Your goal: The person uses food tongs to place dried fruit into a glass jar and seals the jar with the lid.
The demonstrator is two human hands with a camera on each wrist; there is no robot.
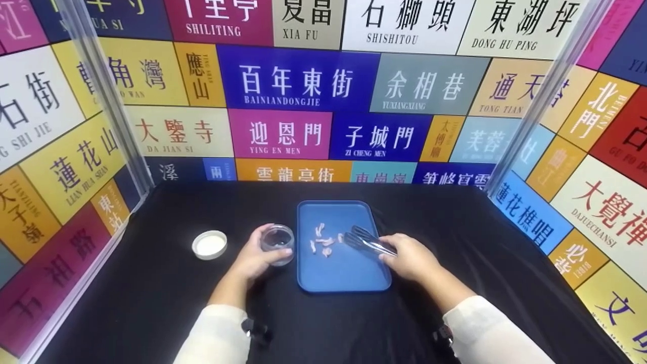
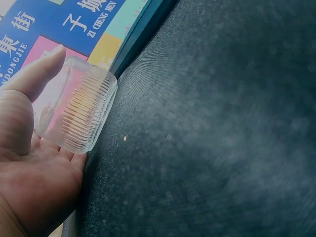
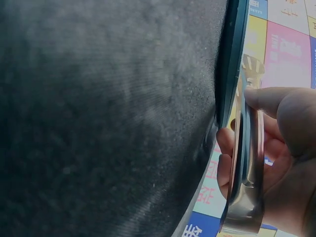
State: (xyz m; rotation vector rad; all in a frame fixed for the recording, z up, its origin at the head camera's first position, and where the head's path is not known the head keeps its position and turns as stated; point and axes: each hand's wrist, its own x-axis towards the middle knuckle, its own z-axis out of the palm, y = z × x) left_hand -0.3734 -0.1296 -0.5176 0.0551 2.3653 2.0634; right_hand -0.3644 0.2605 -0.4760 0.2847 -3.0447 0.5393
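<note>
My left hand (image 1: 256,258) grips a clear glass jar (image 1: 278,238) just left of the blue tray (image 1: 343,280). In the left wrist view the thumb lies along one side of the jar (image 2: 81,106), which has ribbed walls. With my right hand (image 1: 412,257) I hold metal tongs (image 1: 371,241) over the tray's right side, their slotted heads pointing at several small pale pieces (image 1: 326,241) on the tray. Thumb and fingers close round the tongs (image 3: 247,158) in the right wrist view.
A round white-topped lid (image 1: 209,244) lies on the black cloth (image 1: 167,283) left of the jar. Panels printed with place names (image 1: 303,81) stand behind and on both sides, with clear corner posts (image 1: 525,111) between them.
</note>
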